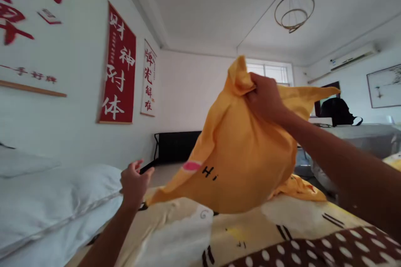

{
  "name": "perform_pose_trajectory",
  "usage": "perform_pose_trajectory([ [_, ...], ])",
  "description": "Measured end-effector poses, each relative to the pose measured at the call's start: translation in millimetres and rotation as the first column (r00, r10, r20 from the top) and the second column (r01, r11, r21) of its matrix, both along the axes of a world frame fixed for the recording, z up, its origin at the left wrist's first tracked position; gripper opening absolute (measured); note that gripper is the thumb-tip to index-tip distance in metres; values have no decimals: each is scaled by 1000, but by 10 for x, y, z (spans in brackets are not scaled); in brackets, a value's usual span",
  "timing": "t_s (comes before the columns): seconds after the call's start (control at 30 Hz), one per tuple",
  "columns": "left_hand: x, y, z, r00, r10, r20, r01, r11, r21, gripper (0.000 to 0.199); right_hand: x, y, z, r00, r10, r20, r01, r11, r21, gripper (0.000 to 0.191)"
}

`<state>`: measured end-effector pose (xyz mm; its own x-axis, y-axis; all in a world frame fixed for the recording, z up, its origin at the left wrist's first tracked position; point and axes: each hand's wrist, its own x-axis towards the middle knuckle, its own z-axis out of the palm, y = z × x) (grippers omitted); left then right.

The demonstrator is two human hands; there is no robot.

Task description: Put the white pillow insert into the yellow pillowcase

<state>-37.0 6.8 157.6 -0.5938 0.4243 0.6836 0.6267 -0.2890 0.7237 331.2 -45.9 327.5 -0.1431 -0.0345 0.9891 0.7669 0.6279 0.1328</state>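
My right hand (266, 96) is closed around the gathered top of a yellow cloth (250, 154) and holds it up above the bed. The cloth hangs in loose folds, with a printed "Hi" and a pink oval near its lower left. One corner sticks out to the right, behind my wrist; whether it is a pillowcase or a garment I cannot tell. My left hand (135, 181) is raised at the left, fingers apart and slightly curled, with nothing in it. It is near the cloth's lower left corner and the white pillows (62, 200).
Below lies a patterned bedspread (175, 238) with a brown dotted part. More yellow fabric (297, 187) rests on it behind the cloth. A black panel (177, 146) stands beyond the bed. At the right, a black bag (335, 110) sits on a covered table (372, 131).
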Motion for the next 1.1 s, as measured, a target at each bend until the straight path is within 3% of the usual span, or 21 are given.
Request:
perform_pose_trajectory([
  [0.07, 343, -144, 2, 988, -112, -104, 116, 993, 34, 70, -189, 124, -346, 987, -24, 161, 45, 990, -130, 14],
  [0.13, 751, -320, 74, 858, -406, -315, 413, 909, -49, 82, -382, 291, -748, 946, -14, 324, 107, 957, -269, 19],
  [0.2, 1122, -473, 165, 700, -467, -540, 434, 879, -198, 102, -557, 419, -1103, 908, 31, 417, 138, 920, -367, 23],
  [0.23, 1267, -525, 202, 657, -482, -580, 400, 875, -275, 106, -631, 453, -1234, 907, 60, 418, 126, 906, -404, 25],
  [0.27, 1379, -556, 228, 641, -503, -580, 376, 864, -334, 107, -695, 463, -1328, 917, 82, 392, 105, 896, -432, 28],
  [0.33, 1503, -553, 257, 650, -613, -448, 466, 788, -403, 97, -783, 426, -1406, 939, 119, 323, 47, 884, -464, 34],
  [0.4, 1529, -486, 267, 603, -735, -311, 602, 675, -427, 67, -806, 343, -1382, 938, 157, 309, 10, 879, -477, 39],
  [0.47, 1509, -395, 275, 549, -778, -305, 621, 624, -474, 30, -747, 253, -1327, 913, 210, 349, -10, 868, -496, 42],
  [0.5, 1493, -354, 279, 551, -760, -345, 576, 646, -501, 19, -682, 212, -1309, 894, 247, 373, -24, 859, -511, 45],
  [0.6, 1438, -274, 288, 624, -631, -460, 434, 770, -468, 17, -330, 113, -1341, 835, 269, 479, 8, 866, -501, 72],
  [0.7, 1337, -229, 288, 709, -527, -469, 348, 840, -417, 17, 203, 68, -1453, 758, 10, 652, 257, 914, -313, 84],
  [0.77, 1228, -184, 289, 727, -480, -491, 295, 864, -409, 17, 573, 92, -1505, 694, -195, 693, 441, 876, -195, 75],
  [0.87, 1038, -110, 319, 710, -476, -519, 222, 850, -477, 21, 982, 191, -1510, 646, -348, 679, 648, 720, -248, 47],
  [0.93, 945, -120, 357, 686, -536, -493, 198, 789, -582, 26, 1092, 256, -1503, 660, -345, 667, 699, 606, -379, 25],
  [0.97, 923, -159, 374, 669, -553, -497, 145, 752, -643, 27, 1096, 277, -1508, 676, -323, 663, 696, 577, -428, 20],
  [1.03, 945, -318, 377, 603, -508, -615, -97, 718, -689, 23, 1025, 286, -1545, 705, -272, 654, 658, 595, -462, 15],
  [1.1, 1053, -556, 303, 442, -374, -815, -378, 746, -548, 32, 890, 267, -1603, 723, -248, 645, 614, 658, -435, 14],
])
